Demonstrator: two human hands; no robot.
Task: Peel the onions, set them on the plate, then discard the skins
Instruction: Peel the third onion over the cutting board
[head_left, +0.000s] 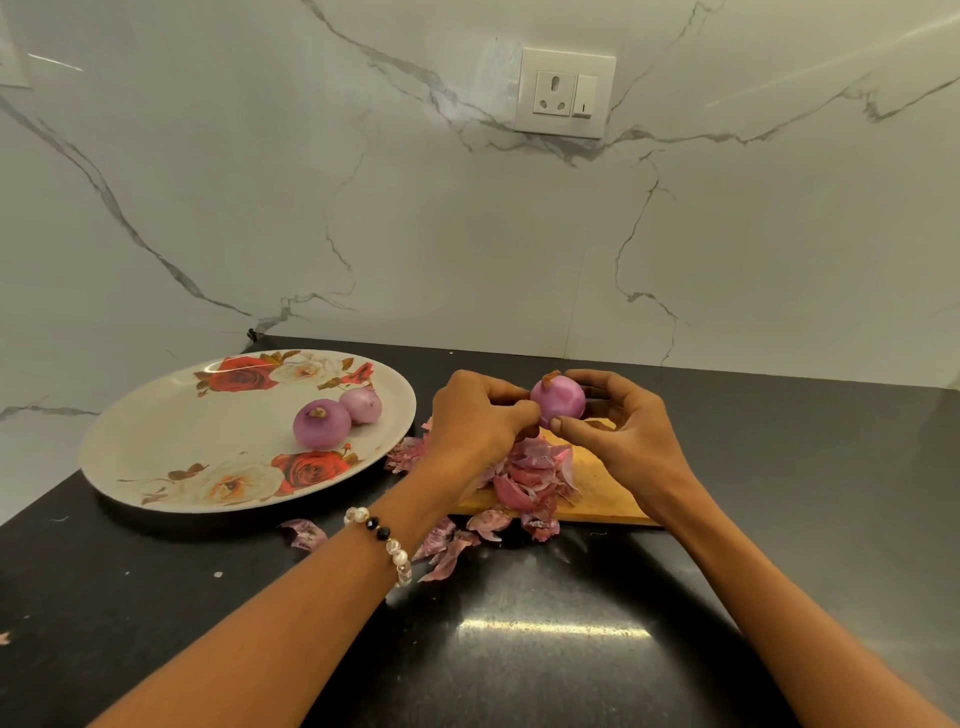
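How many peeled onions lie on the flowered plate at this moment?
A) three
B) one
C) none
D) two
D: two peeled onions, a larger one and a smaller one just behind it, sit on the plate, while a third onion is held above the cutting board by the left hand and right hand.

Three peeled red onions are in view: two on the plate, a larger one (322, 423) touching a smaller one (361, 405), and a third (558, 397) held between two hands, the left hand (475, 415) and the right hand (621, 431). There is one floral plate (156, 457), one wooden cutting board (602, 493), one heap of onion skins (535, 475) with several loose scraps beside it, one beaded bracelet (387, 540) and one wall socket (563, 93).
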